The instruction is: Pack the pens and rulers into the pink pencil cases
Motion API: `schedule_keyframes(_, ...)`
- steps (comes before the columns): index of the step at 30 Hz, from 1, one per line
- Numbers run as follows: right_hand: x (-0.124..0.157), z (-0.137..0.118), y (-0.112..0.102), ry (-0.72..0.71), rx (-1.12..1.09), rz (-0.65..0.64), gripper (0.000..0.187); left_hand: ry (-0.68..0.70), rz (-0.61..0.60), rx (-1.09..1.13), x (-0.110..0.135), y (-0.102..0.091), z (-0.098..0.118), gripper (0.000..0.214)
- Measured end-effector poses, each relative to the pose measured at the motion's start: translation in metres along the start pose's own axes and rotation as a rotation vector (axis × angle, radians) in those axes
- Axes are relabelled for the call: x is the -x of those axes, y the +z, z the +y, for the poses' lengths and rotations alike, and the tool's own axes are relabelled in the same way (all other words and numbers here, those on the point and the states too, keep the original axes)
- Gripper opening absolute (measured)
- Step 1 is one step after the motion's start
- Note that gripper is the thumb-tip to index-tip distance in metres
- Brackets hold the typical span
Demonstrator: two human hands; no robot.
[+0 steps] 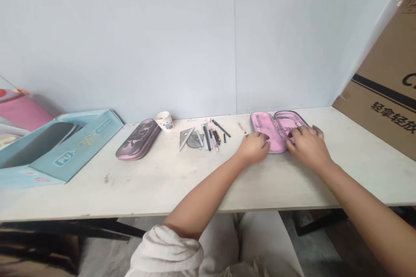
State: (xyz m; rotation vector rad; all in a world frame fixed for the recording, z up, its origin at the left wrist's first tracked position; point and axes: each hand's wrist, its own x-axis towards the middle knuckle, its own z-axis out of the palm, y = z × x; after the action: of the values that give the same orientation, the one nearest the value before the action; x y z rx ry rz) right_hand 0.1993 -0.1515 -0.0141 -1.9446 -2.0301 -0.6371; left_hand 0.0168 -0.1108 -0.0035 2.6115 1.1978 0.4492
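**Fingers curled at the seam of an open pink quilted pencil case (pixel 278 132)**

The slim fingers (pixel 265 140) of the left hand (pixel 253 148) sit close together at the case's near edge; those of the right hand (pixel 308 148) spread slightly across its lining, though any clamping grip cannot be told. The case lies opened flat on the scuffed white table (pixel 162 186), both halves exposed, apparently so either hand can reach inside. To its left runs a loose row: a clear plastic set square (pixel 186 138), a grey protractor (pixel 195 140), and slender black and pink pens (pixel 208 136), spread apart as if to keep each easy to pick out. Beyond them stand a white printed paper cup (pixel 163 121) and a closed mauve pencil case (pixel 138 139). A pale blue cardboard box (pixel 65 147) sits open at the far left.
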Motion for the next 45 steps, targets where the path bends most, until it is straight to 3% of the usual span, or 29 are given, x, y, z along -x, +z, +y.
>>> schedule_keyframes(5, -0.018, -0.089, -0.004, -0.1, -0.222, -0.09, 0.03, -0.142, 0.135, -0.024, 0.046, -0.031, -0.071, 0.036)
schedule_keyframes(10, -0.037, -0.171, -0.001, -0.205, -0.32, -0.158, 0.03, -0.254, 0.181, -0.071, 0.088, -0.047, -0.131, 0.034)
schedule_keyframes(14, -0.051, -0.204, 0.003, -0.139, -0.201, -0.168, 0.033, -0.264, 0.191, -0.123, 0.108, -0.05, -0.15, 0.036)
schedule_keyframes(19, -0.058, -0.215, 0.012, -0.127, -0.157, -0.221, 0.04, -0.148, 0.199, -0.162, 0.112, -0.037, -0.145, 0.039)
schedule_keyframes(23, -0.058, -0.213, 0.016, -0.144, -0.168, -0.224, 0.037, -0.129, 0.227, -0.109, 0.11, -0.034, -0.139, 0.034)
schedule_keyframes(26, -0.056, -0.206, 0.015, -0.078, -0.25, -0.095, 0.029, -0.162, 0.292, 0.049, 0.106, -0.04, -0.135, 0.03)
schedule_keyframes(28, -0.051, -0.199, 0.012, -0.048, -0.376, 0.074, 0.022, -0.214, 0.313, 0.263, 0.1, -0.046, -0.13, 0.027)
schedule_keyframes(31, -0.043, -0.184, 0.004, -0.145, -0.53, 0.293, 0.013, -0.343, 0.336, 0.774, 0.083, -0.051, -0.116, 0.03)
schedule_keyframes(33, -0.037, -0.171, 0.0, -0.231, -0.542, 0.361, 0.01, -0.415, 0.358, 1.095, 0.068, -0.051, -0.103, 0.029)
schedule_keyframes(35, -0.031, -0.153, -0.003, -0.248, -0.522, 0.387, 0.009, -0.437, 0.347, 1.281, 0.051, -0.049, -0.088, 0.023)
schedule_keyframes(40, -0.02, -0.092, 0.004, -0.124, -0.422, 0.36, 0.014, -0.355, 0.165, 1.421, 0.003, -0.037, -0.04, 0.015)
schedule_keyframes(43, -0.014, -0.048, 0.012, -0.028, -0.346, 0.351, 0.015, -0.3, 0.059, 1.388, -0.03, -0.022, -0.009, 0.031)
schedule_keyframes(45, -0.009, -0.018, 0.019, 0.07, -0.278, 0.353, 0.016, -0.245, 0.011, 1.236, -0.051, -0.009, 0.01, 0.042)
